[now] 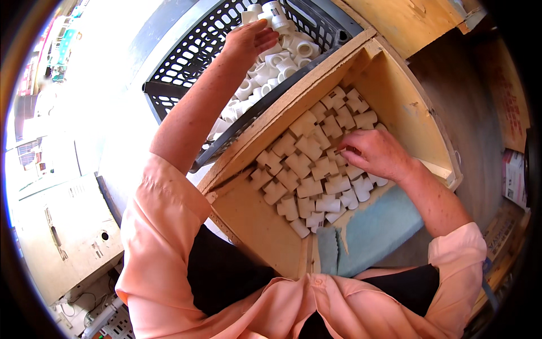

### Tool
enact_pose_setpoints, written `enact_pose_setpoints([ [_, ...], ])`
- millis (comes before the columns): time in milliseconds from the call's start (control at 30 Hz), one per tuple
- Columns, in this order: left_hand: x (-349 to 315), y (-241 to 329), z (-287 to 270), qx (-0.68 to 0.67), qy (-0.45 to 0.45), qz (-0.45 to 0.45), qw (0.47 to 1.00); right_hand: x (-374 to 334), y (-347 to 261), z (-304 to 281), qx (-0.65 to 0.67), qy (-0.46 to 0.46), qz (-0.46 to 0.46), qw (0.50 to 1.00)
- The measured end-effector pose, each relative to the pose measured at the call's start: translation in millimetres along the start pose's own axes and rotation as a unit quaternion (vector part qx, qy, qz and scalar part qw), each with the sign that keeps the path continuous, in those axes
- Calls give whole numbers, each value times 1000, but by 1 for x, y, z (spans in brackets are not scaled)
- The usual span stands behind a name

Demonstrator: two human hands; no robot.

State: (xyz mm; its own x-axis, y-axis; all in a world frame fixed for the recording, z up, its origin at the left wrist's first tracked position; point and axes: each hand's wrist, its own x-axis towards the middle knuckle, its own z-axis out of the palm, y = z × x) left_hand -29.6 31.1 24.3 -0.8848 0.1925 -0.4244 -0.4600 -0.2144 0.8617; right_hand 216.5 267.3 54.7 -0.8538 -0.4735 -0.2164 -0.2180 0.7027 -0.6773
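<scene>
My left hand [250, 42] reaches into the far part of a black perforated plastic crate [192, 61]. Its fingers are stretched out over loose white plastic pipe fittings [282, 59], and nothing shows in its grasp. To the right, my right hand [374, 151] is low over white pipe tees [309, 148] packed close together in a wooden box [254, 237]. The thumb and fingers there are curled together among the tees. Whatever they pinch, if anything, is hidden by the fingers.
The crate stands against the box's far left wooden wall [293, 104]. Pale blue padding [378, 226] covers the box's near right edge. Cardboard cartons [511, 101] stand at the far right. At the left is a beige metal panel [70, 237] with a slot and a round hole.
</scene>
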Motion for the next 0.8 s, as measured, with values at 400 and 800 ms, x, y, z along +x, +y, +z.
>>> enact_pose_setpoints([
  [400,-83,59,-36,122,-271,88,951,9,32,13,328,102,109,933],
  [800,-208,26,15,304,-391,23,869,7,-41,-5,597,-46,28,800],
])
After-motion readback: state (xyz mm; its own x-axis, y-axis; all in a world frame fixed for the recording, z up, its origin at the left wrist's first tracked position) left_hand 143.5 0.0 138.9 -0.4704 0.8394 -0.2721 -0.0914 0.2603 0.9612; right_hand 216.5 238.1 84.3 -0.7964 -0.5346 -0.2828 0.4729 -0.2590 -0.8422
